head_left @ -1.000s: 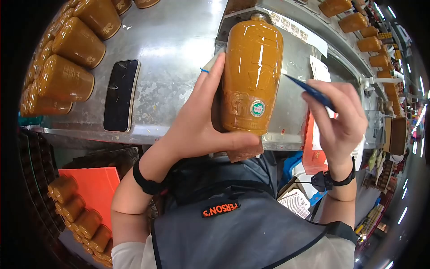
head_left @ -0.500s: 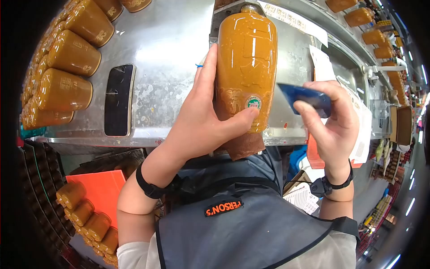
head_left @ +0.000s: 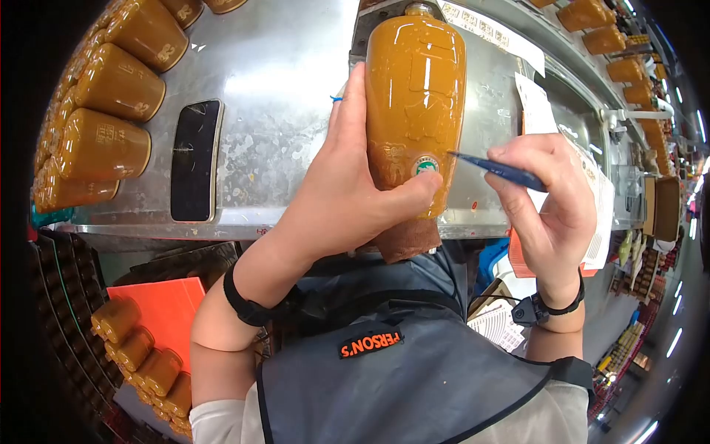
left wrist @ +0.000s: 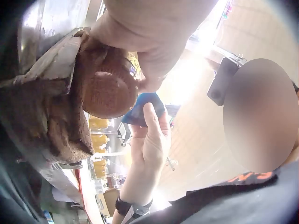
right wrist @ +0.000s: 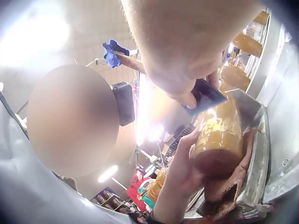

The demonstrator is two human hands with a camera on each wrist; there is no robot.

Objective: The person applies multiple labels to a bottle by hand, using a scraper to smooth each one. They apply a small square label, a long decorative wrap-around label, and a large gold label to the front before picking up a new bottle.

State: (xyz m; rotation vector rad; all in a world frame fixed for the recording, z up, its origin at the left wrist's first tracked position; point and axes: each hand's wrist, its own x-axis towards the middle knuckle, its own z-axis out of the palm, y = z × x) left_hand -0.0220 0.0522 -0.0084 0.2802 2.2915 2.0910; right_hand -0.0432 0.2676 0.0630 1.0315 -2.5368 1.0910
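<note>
A glossy amber bottle (head_left: 418, 96) lies on its side on a brown cloth (head_left: 407, 240), its neck pointing away. My left hand (head_left: 336, 177) grips it, fingers along the left side, the thumb pressing over a round green-and-white sticker (head_left: 425, 163) near the base. Between thumb and fingers, my right hand (head_left: 555, 196) pinches a thin blue plastic card (head_left: 510, 174). Seen nearly edge-on, the card's pointed corner reaches the bottle's right side, just above the sticker. In the right wrist view the card (right wrist: 208, 97) overlaps the bottle's upper side. The left thumb partly hides the sticker.
A phone (head_left: 197, 161) lies on the metal table, left of the bottle. Several amber bottles (head_left: 122, 81) stand at the far left. A sticker sheet (head_left: 492, 35) lies beyond the bottle; printed papers (head_left: 599, 200) are by the right hand.
My left thumb has moved from the bottle's base up onto the sticker. The card in my right hand has come closer to the bottle, turning broad side up and then nearly edge-on.
</note>
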